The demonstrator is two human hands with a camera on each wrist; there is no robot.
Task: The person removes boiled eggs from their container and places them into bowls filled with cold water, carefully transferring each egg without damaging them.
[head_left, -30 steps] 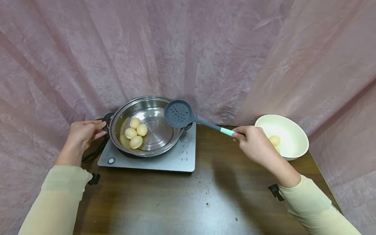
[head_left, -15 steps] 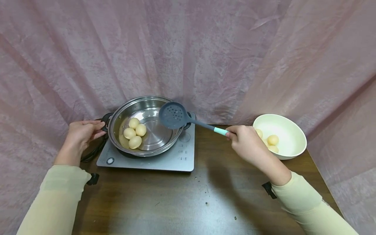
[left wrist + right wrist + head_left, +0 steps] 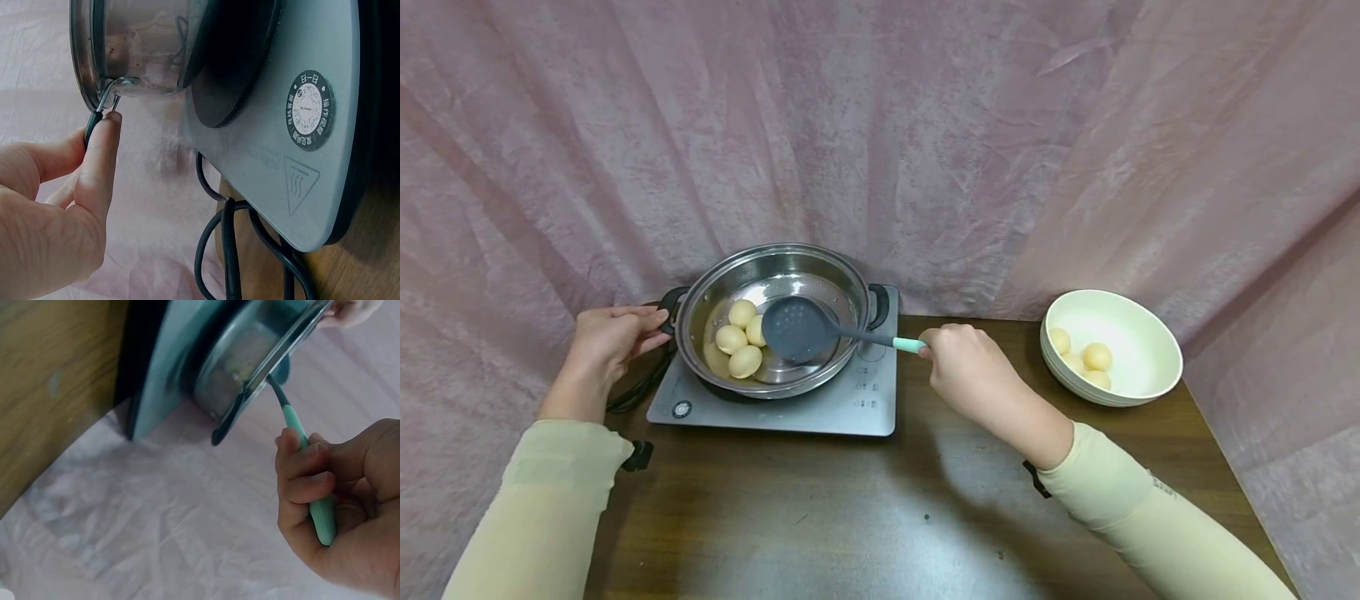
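My left hand [image 3: 617,342] pinches the black side handle [image 3: 92,129] of a shallow steel pot [image 3: 805,389]. Inside the pot, several pale yellow, egg-like balls [image 3: 745,362] cluster on the left. With my right hand [image 3: 973,367] I grip a slotted skimmer [image 3: 797,329] by its mint-green handle [image 3: 323,519]. The skimmer's dark grey, perforated head is over the pot, just right of the balls, and partly covers one of them. Whether it touches them I cannot tell. A pale oval bowl [image 3: 1150,350] at the right holds several similar balls [image 3: 1097,357].
Under the pot lies a flat silver induction cooker [image 3: 775,419] on the brown wooden table [image 3: 835,517]. Black cables [image 3: 228,250] run by its left side. A pink curtain [image 3: 880,150] hangs behind and on both sides.
My right hand has moved left with the skimmer, bringing its head from the pot's right rim over the pot's middle. The left hand keeps its hold on the pot handle.
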